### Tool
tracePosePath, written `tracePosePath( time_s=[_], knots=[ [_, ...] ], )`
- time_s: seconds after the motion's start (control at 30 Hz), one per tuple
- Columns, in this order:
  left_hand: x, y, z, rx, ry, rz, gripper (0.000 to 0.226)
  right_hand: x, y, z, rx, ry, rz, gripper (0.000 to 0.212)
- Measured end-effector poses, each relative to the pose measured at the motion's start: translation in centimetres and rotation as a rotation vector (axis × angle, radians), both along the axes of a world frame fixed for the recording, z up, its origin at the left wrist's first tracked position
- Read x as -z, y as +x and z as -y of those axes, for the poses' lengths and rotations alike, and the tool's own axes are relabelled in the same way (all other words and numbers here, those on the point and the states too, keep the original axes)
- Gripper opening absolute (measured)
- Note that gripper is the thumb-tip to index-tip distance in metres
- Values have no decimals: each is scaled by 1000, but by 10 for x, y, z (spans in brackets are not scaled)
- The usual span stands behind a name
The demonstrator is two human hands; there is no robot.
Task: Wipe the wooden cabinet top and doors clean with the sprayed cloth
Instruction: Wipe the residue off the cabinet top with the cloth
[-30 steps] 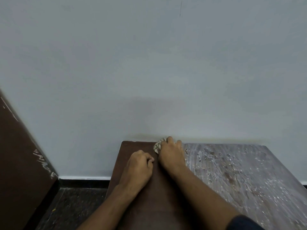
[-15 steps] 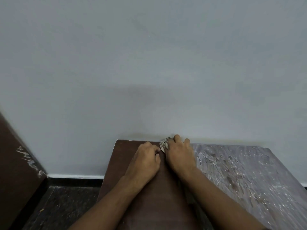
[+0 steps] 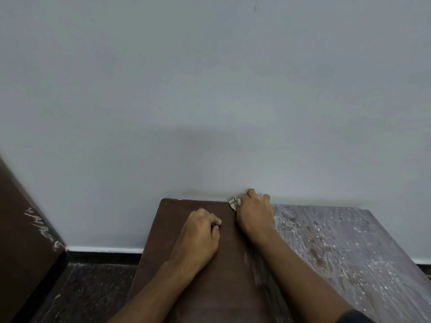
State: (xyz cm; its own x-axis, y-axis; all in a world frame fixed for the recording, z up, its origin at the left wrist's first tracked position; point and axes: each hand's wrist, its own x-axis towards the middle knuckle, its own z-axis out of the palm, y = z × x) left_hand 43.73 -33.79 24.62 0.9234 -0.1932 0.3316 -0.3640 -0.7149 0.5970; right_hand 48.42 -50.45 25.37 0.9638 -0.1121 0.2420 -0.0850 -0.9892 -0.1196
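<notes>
The wooden cabinet top (image 3: 177, 229) fills the lower middle of the head view. Its left part is dark plain brown, its right part (image 3: 338, 248) is grey with wet streaks and droplets. My right hand (image 3: 255, 212) lies at the back edge against the wall, pressing a small bunched light cloth (image 3: 234, 201); only a corner of the cloth shows past my fingers. My left hand (image 3: 200, 234) rests on the brown part just left of it, fingers curled under, holding nothing that I can see. The cabinet doors are out of sight.
A pale grey wall (image 3: 210, 101) rises directly behind the cabinet. A dark brown panel (image 3: 21, 229) with white scuffs stands at the far left. Dark speckled floor (image 3: 88, 292) and a white skirting strip lie between the panel and the cabinet.
My left hand has drawn back from the cloth toward me and to the left. My right hand stays at the back edge with the cloth, shifted slightly right.
</notes>
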Motion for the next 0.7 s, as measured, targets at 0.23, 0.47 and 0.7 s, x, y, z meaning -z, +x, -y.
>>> tracePosePath(
  time_s=[0.23,0.47,0.7],
  knots=[
    [8,-32,7,4,0,41,15,18,-95,-2,-128,44,56,34],
    [13,-71,19,71,20,55,12,26,-189,-9,-149,103,128,41],
    [-2,-84,30,37,20,-8,23,8,-154,-9,-52,150,86,26]
  ],
)
